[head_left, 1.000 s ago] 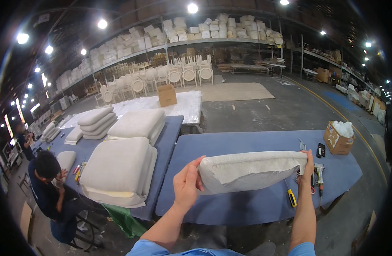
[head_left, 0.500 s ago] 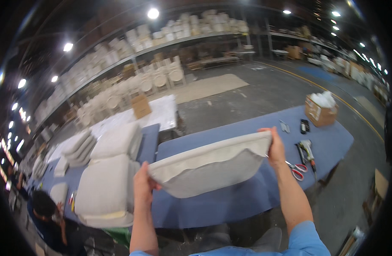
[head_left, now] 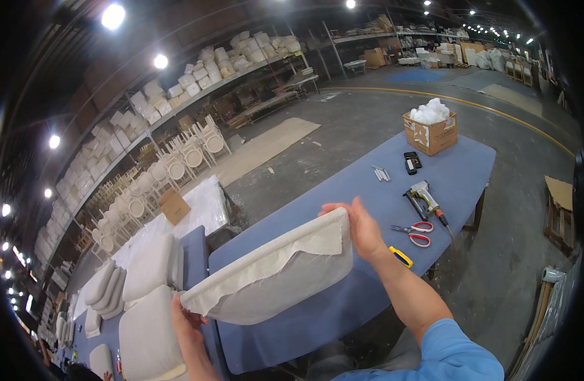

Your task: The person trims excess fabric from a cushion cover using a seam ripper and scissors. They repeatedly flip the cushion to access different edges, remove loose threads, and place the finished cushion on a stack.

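One blue table (head_left: 343, 305), concrete warehouse floor (head_left: 368, 120)

Large upholstery workshop or furniture warehouse, bare concrete floor (head_left: 381, 120), long metal shelving stacked with pale foam cushions (head_left: 177, 89), rows of unfinished white chair frames (head_left: 177, 162), blue cloth-covered worktables (head_left: 432, 184), grey pneumatic staple gun (head_left: 422, 193), red-handled scissors (head_left: 416, 232), cardboard box of white stuffing (head_left: 430, 130).

under the raised cushion (head_left: 273, 279) the blue tabletop (head_left: 343, 305) lies bare, open for passing. toward its right end scissors (head_left: 416, 233), a staple gun (head_left: 424, 197), a yellow cutter (head_left: 400, 256) and a cardboard box (head_left: 430, 132) stand in the way; stacked cushions (head_left: 146, 305) crowd the left.
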`<control>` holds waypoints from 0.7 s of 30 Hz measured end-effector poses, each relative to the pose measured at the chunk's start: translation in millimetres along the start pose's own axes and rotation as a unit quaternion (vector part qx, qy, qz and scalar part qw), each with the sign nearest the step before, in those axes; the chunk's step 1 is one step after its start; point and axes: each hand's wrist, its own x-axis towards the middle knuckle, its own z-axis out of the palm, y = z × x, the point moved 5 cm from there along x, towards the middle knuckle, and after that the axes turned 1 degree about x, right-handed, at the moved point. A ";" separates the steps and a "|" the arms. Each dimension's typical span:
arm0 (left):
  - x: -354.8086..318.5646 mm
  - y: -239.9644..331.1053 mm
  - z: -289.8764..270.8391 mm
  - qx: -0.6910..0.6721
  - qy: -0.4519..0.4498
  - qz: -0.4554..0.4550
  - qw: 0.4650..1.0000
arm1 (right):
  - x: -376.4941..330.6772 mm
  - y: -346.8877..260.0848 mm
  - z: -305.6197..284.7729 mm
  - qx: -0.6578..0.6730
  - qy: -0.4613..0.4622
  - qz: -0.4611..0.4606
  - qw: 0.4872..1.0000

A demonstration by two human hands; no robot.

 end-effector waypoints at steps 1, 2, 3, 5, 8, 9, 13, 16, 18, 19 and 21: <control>-2.5 0.7 -1.0 0.000 -0.002 0.004 1.000 | 0.3 2.5 -1.1 -0.005 0.013 0.000 1.000; -5.8 2.7 -3.7 0.002 0.000 0.008 1.000 | 0.1 4.9 -3.3 -0.049 0.042 -0.006 0.998; -12.3 4.9 -5.8 0.009 -0.001 0.014 1.000 | 0.4 10.0 -5.7 -0.094 0.065 -0.009 0.993; -24.2 9.3 -6.4 0.017 0.012 0.026 0.999 | 0.9 13.6 -4.7 -0.159 0.088 -0.051 0.982; -34.0 4.8 9.1 -0.022 0.011 0.010 1.000 | -14.3 0.2 -13.2 -0.180 0.104 -0.127 0.970; -34.8 1.1 8.3 -0.022 -0.001 0.009 1.000 | -17.7 0.6 -19.3 -0.162 0.120 -0.127 0.971; -55.3 -1.9 -1.0 -0.016 -0.010 -0.003 1.000 | -35.8 -0.4 -18.4 -0.162 0.112 -0.134 0.971; -84.8 -17.5 -10.3 -0.064 -0.014 -0.042 0.997 | -64.2 3.2 -33.6 -0.113 0.075 -0.117 0.984; -110.4 -37.5 -15.6 -0.080 0.015 -0.103 0.991 | -101.1 4.0 -35.8 -0.111 0.068 -0.117 0.985; -127.1 -50.5 -18.2 -0.067 0.044 -0.148 0.986 | -121.4 4.0 -38.4 -0.111 0.065 -0.116 0.985; -158.9 -107.9 -36.8 -0.167 0.076 -0.213 0.960 | -162.5 9.0 -33.7 -0.085 0.079 -0.078 0.990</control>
